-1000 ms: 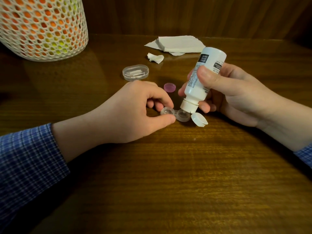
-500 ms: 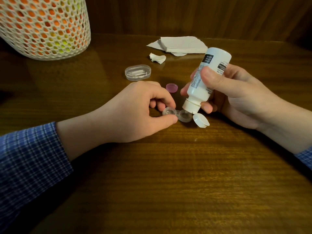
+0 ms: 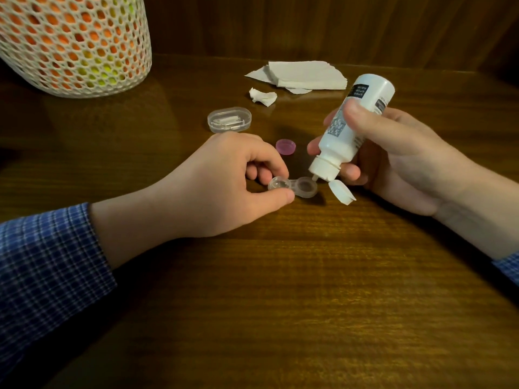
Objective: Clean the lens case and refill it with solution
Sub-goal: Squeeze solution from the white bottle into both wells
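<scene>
Lens case [image 3: 293, 188] pinched, left hand [image 3: 224, 186]

Clear two-well lens case [image 3: 293, 188], flat on the wood, left well pinched between thumb and forefinger of left hand [image 3: 224, 186]; right well uncapped. White solution bottle [image 3: 348, 130], tilted nozzle-down, gripped in right hand [image 3: 393, 161]; tip just above right well, flip cap [image 3: 341, 192] hanging open. Pink cap [image 3: 286, 146] loose, between both hands, beyond the case.
</scene>
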A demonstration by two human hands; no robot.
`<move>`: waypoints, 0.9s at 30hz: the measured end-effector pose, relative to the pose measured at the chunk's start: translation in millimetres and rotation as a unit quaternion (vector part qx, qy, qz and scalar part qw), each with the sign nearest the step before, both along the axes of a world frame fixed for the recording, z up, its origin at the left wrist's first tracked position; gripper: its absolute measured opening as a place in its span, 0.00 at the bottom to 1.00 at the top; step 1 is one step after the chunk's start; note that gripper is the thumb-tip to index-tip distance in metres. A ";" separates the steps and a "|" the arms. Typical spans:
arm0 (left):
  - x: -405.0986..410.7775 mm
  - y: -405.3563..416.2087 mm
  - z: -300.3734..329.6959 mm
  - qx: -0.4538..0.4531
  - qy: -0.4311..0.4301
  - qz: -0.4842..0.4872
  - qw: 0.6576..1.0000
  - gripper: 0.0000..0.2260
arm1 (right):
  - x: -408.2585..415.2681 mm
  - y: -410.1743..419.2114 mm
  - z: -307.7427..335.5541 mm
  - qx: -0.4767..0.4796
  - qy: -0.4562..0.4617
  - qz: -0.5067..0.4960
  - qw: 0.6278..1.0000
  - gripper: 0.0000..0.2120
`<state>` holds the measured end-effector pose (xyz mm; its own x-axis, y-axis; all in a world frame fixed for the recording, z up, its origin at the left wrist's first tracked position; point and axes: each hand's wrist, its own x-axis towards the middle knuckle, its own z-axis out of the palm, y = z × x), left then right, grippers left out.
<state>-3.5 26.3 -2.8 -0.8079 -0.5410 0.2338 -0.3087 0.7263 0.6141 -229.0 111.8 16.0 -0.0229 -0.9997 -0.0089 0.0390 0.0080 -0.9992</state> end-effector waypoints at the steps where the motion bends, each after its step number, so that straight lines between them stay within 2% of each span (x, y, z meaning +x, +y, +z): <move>1: -0.1 0.0 0.0 -0.002 0.000 0.000 1.000 0.11 | 0.3 0.4 0.0 0.003 0.009 -0.002 1.000 0.13; 10: -0.4 1.0 1.8 0.003 -0.015 0.002 1.000 0.14 | 3.7 1.8 0.4 0.005 0.042 -0.011 0.999 0.12; 27: -0.4 -0.9 0.4 -0.003 -0.012 0.001 1.000 0.10 | 8.8 3.0 2.7 0.013 0.050 -0.028 0.998 0.14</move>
